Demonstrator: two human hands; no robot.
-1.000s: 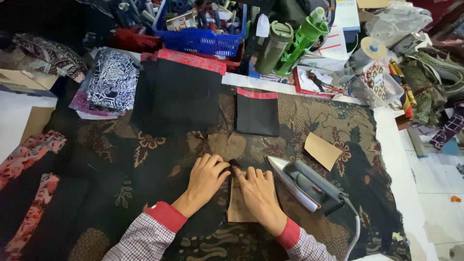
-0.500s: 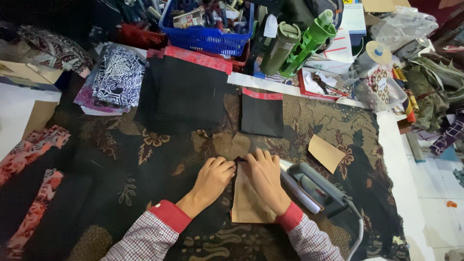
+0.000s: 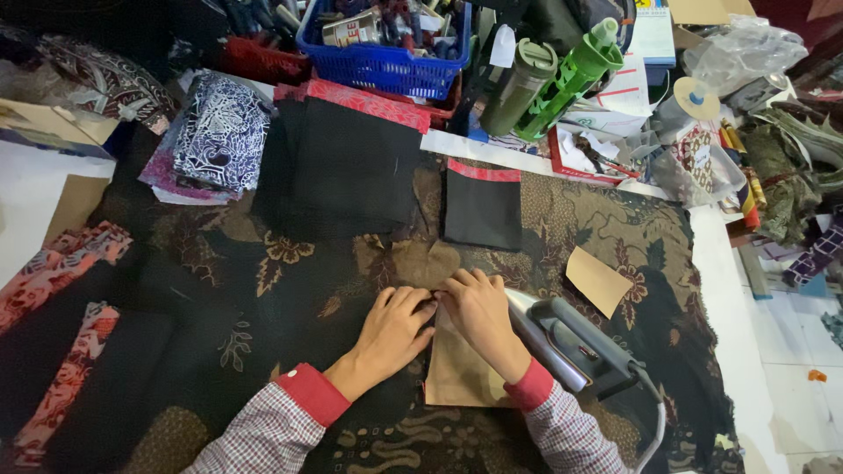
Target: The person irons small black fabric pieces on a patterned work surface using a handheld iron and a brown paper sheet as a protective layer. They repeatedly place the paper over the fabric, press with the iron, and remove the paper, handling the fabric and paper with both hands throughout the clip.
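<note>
I see left hand (image 3: pixel 392 323) and right hand (image 3: pixel 479 314) flat, fingers pressing top edge of card (image 3: pixel 458 377); card's long axis runs toward me; iron (image 3: pixel 562 344) just right.

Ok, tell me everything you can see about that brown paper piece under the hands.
The brown paper piece looks like thin kraft card, tan and matte, roughly rectangular with straight edges. It lies flat on the dark patterned cloth near the table's front. The right hand rests on its upper part and the left hand presses at its top left edge, fingertips meeting there, so its top is hidden. The right sleeve cuff covers its lower right corner. An iron lies close to its right side.
</note>
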